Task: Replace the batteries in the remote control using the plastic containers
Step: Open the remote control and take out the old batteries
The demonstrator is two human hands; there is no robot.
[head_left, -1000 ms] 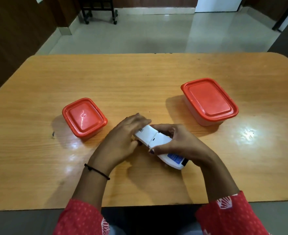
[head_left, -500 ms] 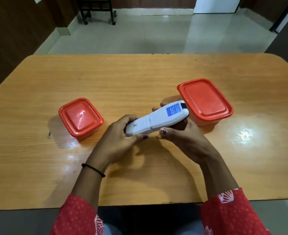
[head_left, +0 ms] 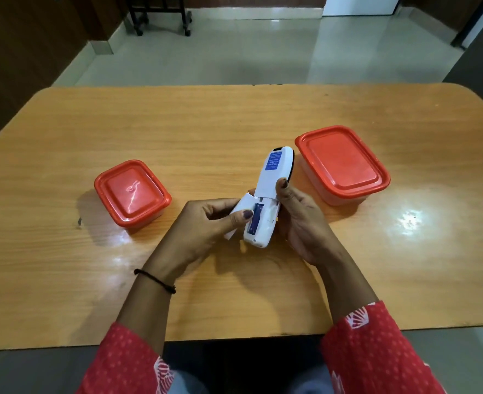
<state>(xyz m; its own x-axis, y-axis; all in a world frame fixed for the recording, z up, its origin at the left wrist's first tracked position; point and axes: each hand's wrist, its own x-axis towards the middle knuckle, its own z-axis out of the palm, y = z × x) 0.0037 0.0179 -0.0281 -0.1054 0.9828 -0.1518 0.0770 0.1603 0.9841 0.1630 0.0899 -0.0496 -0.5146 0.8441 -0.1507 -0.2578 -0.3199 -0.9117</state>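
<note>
Head view, and the left thumb presses down on the loose white battery cover, pinching it against the fingers beneath. Just beside that thumb tip, the open compartment shows a blue battery seated inside. The right thumb lies across the back of the remote control, just below its blue label, while the other right fingers wrap underneath, so the remote is clasped firmly, back side up, its far end pointing away from the person.

The step in hand looks like opening the compartment: the cover sits askew at the near end of the remote, off or nearly off. Next, by my reading, the cover must be set aside and a fingertip hooked under the battery to lever it out.

Outward from the fingers: the left hand curls knuckles-up with its wrist low, and the right hand cradles from the side, palm turned inward. Both forearms angle in above the table. Left of the left hand stands the small red-lidded container, lid on. Beyond the right fingers, near the remote's far end, sits the larger red-lidded container, also closed.
</note>
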